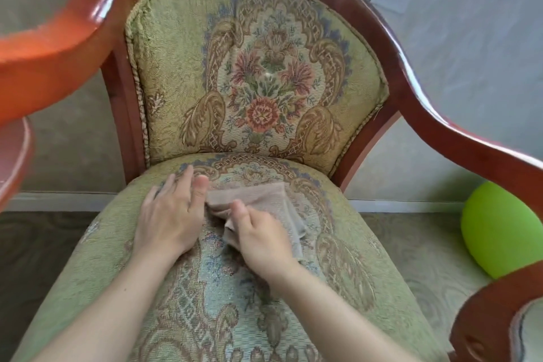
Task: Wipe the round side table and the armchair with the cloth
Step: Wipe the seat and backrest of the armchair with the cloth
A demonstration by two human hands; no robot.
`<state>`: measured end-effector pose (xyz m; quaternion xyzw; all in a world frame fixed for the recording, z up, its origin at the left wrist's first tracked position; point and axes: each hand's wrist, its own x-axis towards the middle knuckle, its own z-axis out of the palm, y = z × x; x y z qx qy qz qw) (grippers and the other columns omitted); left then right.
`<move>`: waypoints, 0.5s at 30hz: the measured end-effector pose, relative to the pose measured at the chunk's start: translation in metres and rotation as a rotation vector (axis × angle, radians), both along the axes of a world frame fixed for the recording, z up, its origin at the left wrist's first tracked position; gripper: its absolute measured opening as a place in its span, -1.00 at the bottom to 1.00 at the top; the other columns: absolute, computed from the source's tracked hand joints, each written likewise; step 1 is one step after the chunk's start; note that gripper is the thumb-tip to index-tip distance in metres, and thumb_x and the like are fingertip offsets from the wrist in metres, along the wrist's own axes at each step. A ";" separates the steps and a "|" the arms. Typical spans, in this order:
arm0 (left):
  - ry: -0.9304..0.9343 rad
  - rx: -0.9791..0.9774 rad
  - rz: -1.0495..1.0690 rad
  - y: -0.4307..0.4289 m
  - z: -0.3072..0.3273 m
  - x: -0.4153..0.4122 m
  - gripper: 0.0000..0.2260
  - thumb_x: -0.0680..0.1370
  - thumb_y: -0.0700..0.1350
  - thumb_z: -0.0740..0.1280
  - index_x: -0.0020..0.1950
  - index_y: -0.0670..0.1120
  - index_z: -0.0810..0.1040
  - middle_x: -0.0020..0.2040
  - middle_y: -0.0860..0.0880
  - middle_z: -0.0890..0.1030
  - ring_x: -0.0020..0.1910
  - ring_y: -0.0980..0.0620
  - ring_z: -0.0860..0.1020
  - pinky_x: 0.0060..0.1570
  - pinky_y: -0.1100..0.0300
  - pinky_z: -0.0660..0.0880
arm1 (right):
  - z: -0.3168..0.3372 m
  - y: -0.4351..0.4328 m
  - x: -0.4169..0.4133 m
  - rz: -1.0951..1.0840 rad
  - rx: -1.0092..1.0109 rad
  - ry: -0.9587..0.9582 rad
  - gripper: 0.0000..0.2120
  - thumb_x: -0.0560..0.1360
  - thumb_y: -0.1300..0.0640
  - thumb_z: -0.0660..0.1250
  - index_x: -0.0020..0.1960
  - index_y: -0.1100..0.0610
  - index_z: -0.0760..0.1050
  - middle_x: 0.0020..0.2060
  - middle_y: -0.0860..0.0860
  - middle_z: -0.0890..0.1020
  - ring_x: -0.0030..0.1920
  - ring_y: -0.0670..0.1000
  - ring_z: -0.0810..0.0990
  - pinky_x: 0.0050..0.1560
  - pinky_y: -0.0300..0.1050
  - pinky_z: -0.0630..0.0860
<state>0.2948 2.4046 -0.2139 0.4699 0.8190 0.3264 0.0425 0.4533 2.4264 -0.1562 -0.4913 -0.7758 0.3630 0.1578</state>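
The armchair (pixel 264 73) fills the head view, with a glossy red-brown wooden frame and green floral upholstery. A beige cloth (pixel 264 198) lies on the seat cushion near the backrest. My right hand (pixel 258 238) grips the cloth's near edge, thumb up. My left hand (pixel 170 211) lies flat on the seat just left of the cloth, fingers together, thumb touching the cloth's left edge. The round side table (pixel 14 156) shows only as a reddish rim at the far left edge.
The chair's wooden arms curve out at the left (pixel 58 38) and right (pixel 470 138). A green ball (pixel 499 232) lies on the patterned carpet at the right. A grey wall with a skirting board stands behind the chair.
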 end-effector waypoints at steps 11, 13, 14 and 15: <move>0.018 0.254 -0.108 0.041 0.036 -0.006 -0.27 0.58 0.41 -0.21 0.64 0.04 0.07 0.55 0.04 0.37 0.48 -0.01 0.40 0.42 -0.11 0.37 | 0.088 0.129 0.082 -0.381 -0.770 1.314 -0.45 0.69 -0.17 0.02 0.31 0.20 0.56 0.09 0.20 0.71 0.00 0.20 0.73 0.04 0.21 0.53; 0.179 0.252 -0.123 0.064 0.049 -0.015 -0.26 0.58 0.40 -0.23 0.65 0.03 0.03 0.64 0.02 0.16 0.63 0.04 0.12 0.58 -0.07 0.15 | 0.094 0.153 0.084 -0.418 -0.673 1.393 -0.44 0.66 -0.22 0.03 0.25 0.16 0.59 0.05 0.18 0.73 -0.03 0.20 0.73 -0.02 0.21 0.55; 0.261 0.265 -0.128 0.077 0.055 -0.020 -0.27 0.59 0.39 -0.23 0.66 0.01 0.01 0.65 0.02 0.07 0.64 0.08 0.00 0.60 -0.02 0.06 | 0.098 0.163 0.082 -0.446 -0.596 1.418 -0.46 0.65 -0.24 0.05 0.23 0.14 0.59 0.03 0.16 0.74 -0.03 0.18 0.73 -0.06 0.18 0.58; 0.344 0.280 -0.128 0.089 0.060 -0.025 -0.27 0.60 0.38 -0.22 0.66 -0.01 -0.02 0.66 0.03 0.01 0.64 0.12 -0.10 0.61 0.03 -0.04 | 0.100 0.174 0.079 -0.472 -0.513 1.446 -0.48 0.64 -0.25 0.09 0.22 0.12 0.59 0.01 0.13 0.74 -0.04 0.15 0.74 -0.09 0.16 0.62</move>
